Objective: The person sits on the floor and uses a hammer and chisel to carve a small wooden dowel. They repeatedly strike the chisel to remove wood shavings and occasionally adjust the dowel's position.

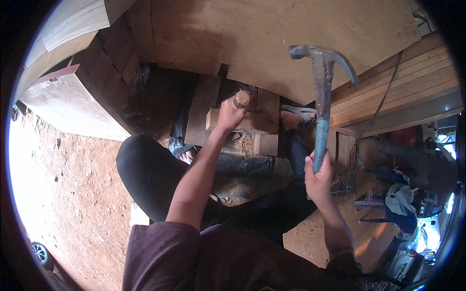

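Observation:
My right hand (319,180) is closed round the blue-grey handle of a claw hammer (322,82). The hammer is raised, its rusty head up and its claw toward the right. My left hand (231,115) grips an upright wooden-handled chisel (241,99), of which only the round, frayed handle end shows; its lower part is hidden by the hand. Just under that hand lies a pale timber piece (262,123), set across a wooden board (196,130). Light wood shavings (244,142) lie beside the timber, next to a small wood block (266,144).
A large plywood sheet (272,39) rises ahead. Stacked planks (393,87) stand at right, with a dark cable (394,72) across them. A pale panel (73,104) is at left, above a chip-strewn dirt floor (73,179). My sandalled feet flank the work; another person (417,160) is at far right.

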